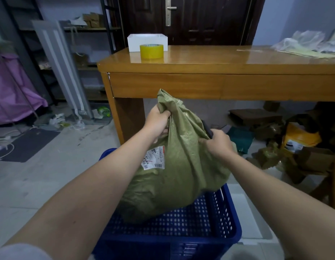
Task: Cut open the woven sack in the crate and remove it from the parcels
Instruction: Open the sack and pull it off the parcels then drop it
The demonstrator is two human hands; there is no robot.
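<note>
A bulging olive-green woven sack [181,175] with a white shipping label [154,157] stands in a blue perforated plastic crate [228,222]. My left hand [158,119] grips the bunched neck of the sack near its top. On the sack's right side, my right hand [218,142] is closed on the fabric together with a dark handle-like object [207,129] that sticks up from the fist. I cannot tell what that object is. The parcels inside the sack are hidden.
A wooden table [200,79] stands just beyond the crate, with a yellow tape roll [151,51] and a white box [147,39] on it. Flattened cardboard and wrapping [294,143] lie on the floor at right. Shelves stand at left, and a dark door is behind the table.
</note>
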